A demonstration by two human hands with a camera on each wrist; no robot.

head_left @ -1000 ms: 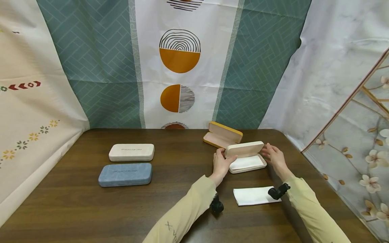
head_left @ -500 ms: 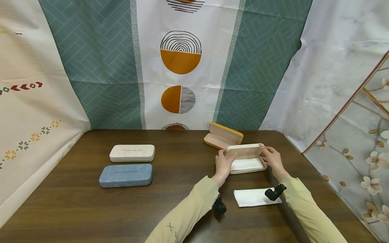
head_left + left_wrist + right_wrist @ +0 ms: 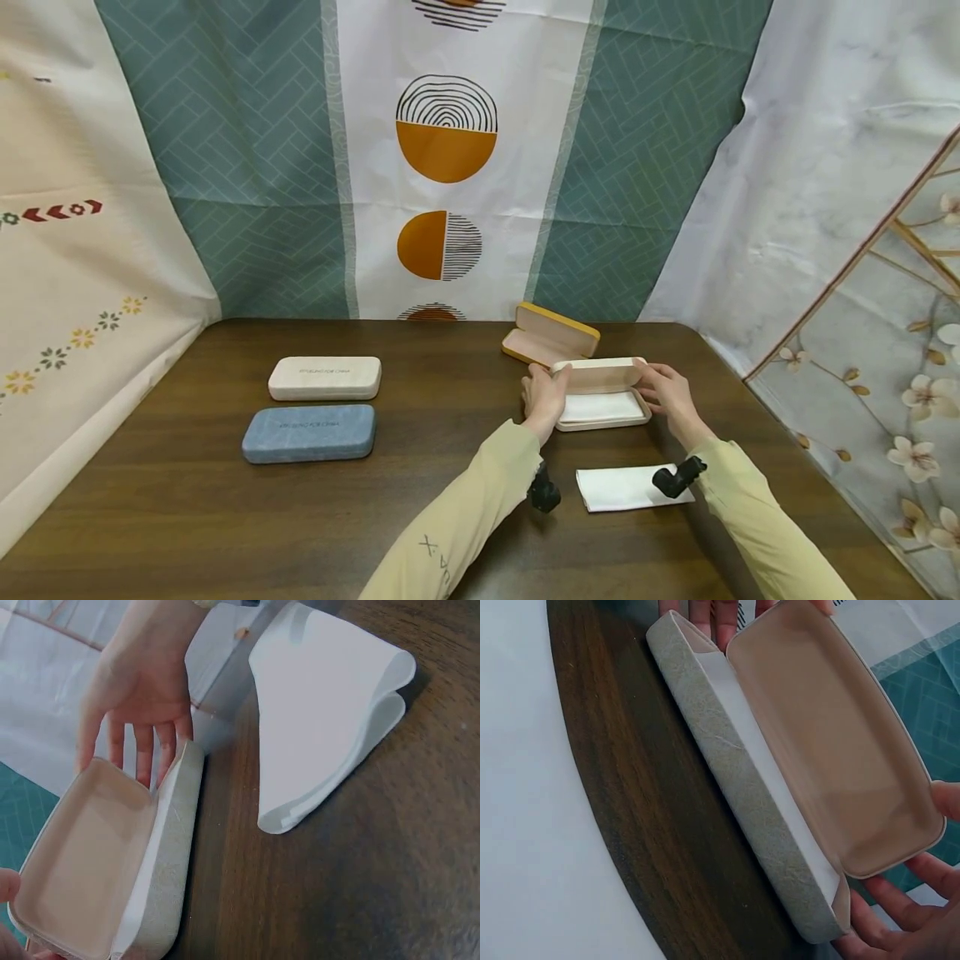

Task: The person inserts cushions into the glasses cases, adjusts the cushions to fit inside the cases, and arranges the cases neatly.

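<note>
A cream glasses case (image 3: 603, 380) stands with its lid raised at the right of the table. In its base lies a folded white cloth (image 3: 598, 407). My left hand (image 3: 545, 395) holds the case at its left end, thumb on the lid's edge. At the other end my right hand (image 3: 670, 400) grips it; in the right wrist view its thumb lies on the lid's (image 3: 832, 742) edge and its fingers reach behind lid and base. In the left wrist view most of my left hand is out of frame. Nearer to me lies another folded white cloth (image 3: 626, 488).
Behind the held case sits a yellow glasses case (image 3: 553, 335) with its lid up. A closed white case (image 3: 325, 378) and a closed blue case (image 3: 309, 434) lie on the left of the dark wooden table (image 3: 247, 533). Patterned cloths hang around it.
Between a second and half a second ago, my right hand took hold of the lid's right end. Since then the cream case and both hands have shifted slightly left.
</note>
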